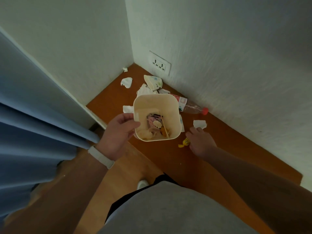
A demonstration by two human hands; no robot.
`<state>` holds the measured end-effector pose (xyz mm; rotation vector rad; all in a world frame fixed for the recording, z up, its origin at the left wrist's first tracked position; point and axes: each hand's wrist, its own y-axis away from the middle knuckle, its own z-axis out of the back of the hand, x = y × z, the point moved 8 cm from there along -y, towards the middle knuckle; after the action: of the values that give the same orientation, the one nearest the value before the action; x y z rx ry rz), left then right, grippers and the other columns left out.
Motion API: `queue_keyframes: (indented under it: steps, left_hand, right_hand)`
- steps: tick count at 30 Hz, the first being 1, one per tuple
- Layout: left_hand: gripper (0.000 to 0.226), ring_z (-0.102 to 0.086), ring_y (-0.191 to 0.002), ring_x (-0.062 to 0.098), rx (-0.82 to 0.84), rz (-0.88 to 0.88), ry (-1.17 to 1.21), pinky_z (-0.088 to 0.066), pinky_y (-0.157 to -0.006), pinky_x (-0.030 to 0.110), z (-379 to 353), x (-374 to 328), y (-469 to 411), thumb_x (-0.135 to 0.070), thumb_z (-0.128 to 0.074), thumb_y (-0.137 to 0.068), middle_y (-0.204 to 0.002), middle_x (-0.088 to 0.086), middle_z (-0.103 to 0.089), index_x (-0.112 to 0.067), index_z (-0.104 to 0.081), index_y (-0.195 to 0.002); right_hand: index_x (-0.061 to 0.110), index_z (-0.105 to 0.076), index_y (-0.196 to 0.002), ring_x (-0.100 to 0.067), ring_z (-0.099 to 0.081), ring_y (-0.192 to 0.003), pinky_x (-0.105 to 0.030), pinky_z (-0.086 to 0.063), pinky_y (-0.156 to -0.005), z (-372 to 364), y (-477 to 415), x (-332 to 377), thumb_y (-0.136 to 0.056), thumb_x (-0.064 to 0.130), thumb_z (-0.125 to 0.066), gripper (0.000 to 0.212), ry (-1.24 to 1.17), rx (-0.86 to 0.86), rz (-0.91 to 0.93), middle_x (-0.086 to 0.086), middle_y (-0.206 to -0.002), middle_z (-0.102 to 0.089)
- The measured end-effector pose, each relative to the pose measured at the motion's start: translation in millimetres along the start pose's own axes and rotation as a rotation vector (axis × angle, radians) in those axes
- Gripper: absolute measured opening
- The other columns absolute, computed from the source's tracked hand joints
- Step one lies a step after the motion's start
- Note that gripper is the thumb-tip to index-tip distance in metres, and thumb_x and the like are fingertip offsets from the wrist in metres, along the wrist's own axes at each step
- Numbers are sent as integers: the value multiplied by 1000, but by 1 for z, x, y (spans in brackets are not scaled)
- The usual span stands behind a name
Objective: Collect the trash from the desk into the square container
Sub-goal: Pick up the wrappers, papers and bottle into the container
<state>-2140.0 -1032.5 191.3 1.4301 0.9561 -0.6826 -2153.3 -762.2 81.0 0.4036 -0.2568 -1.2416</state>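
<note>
Dim, greenish, soft overall; wide-angle bending at edges; corners darkened; forearms near the lens blurred.

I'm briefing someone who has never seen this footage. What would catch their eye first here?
First, the cream square container, held at its rim by the left hand above the orange-brown desk, with scraps already inside. Next, the litter behind it in the wall corner: a tipped paper cup, crumpled tissues and a red-capped plastic bottle. The right hand reaches beside a yellow wrapper.
</note>
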Motion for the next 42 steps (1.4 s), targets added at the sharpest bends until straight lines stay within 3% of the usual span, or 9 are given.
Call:
queue_keyframes:
  steps: [5, 10, 17, 22, 26, 32, 37, 40, 42]
  left_hand:
    - [19, -73, -75, 9, -12, 2, -12, -57, -66, 24, 6, 1, -2, 1, -62, -87, -77, -6, -76, -11, -66, -102]
    - [18, -73, -73, 8, -26, -7, -22, -57, -64, 22, 9, -3, -4, 1, -63, -87, -75, -7, -76, -11, -65, -100]
    - [19, -73, -94, 21, -25, 5, -62, -58, -81, 38, 8, -6, -8, -4, -68, -84, -98, 4, -75, -13, -68, -101]
    - [17, -71, -98, 25, 8, 4, -78, -58, -85, 42, 4, -9, -2, -3, -67, -84, -99, 6, -74, -13, -67, -98]
    - [20, -70, -101, 29, 18, 13, -74, -55, -94, 50, 3, -8, 5, -3, -65, -85, -107, 13, -73, -9, -66, -104]
    - [26, -68, -105, 35, 21, 22, -62, -50, -98, 57, 6, -6, 15, -9, -70, -79, -108, 14, -74, -11, -68, -104]
    - [22, -69, -102, 32, 18, 14, -49, -56, -92, 48, 11, -7, 20, -6, -66, -84, -106, 13, -73, -11, -67, -106]
    - [27, -68, -104, 30, 12, 19, -59, -55, -93, 51, 14, -6, 20, -9, -68, -83, -110, 12, -72, -11, -67, -110]
    - [25, -68, -105, 29, -2, 25, -71, -55, -94, 51, 15, -5, 19, -9, -67, -84, -109, 11, -72, -11, -67, -109]
  right_hand:
    - [20, -56, -121, -22, -47, -113, -36, -42, -86, 4, 0, 9, -95, 27, -51, 27, 11, -3, 54, -2, -120, -53]
    - [21, -58, -113, -16, -50, -97, -30, -45, -78, 15, 12, 5, -95, 32, -48, 23, -124, -56, -16, 1, -106, -55]
    - [21, -61, -112, -10, -46, -92, -28, -42, -74, 80, 43, -5, -93, 32, -56, 23, -394, -323, -157, 8, -99, -49]
    - [22, -63, -112, -11, -48, -91, -29, -43, -73, 140, 64, 7, -90, 30, -60, 23, -572, -516, -176, 9, -97, -48]
    - [21, -64, -95, -8, -45, -78, -27, -35, -65, 174, 70, 54, -90, 27, -62, 8, -531, -443, 47, 9, -85, -50]
    - [24, -65, -115, -10, -49, -93, -29, -44, -78, 183, 68, 109, -91, 30, -59, 26, -389, -311, 227, 6, -100, -56]
    - [22, -68, -111, -2, -44, -91, -8, -29, -67, 175, 64, 132, -93, 25, -57, 21, -347, -236, 344, 13, -98, -51]
    - [22, -67, -112, -4, -45, -99, -9, -31, -77, 173, 66, 127, -94, 28, -58, 21, -397, -234, 357, 13, -103, -53]
    - [22, -66, -116, -8, -46, -108, -20, -36, -90, 174, 68, 117, -94, 30, -58, 24, -422, -262, 339, 10, -113, -57]
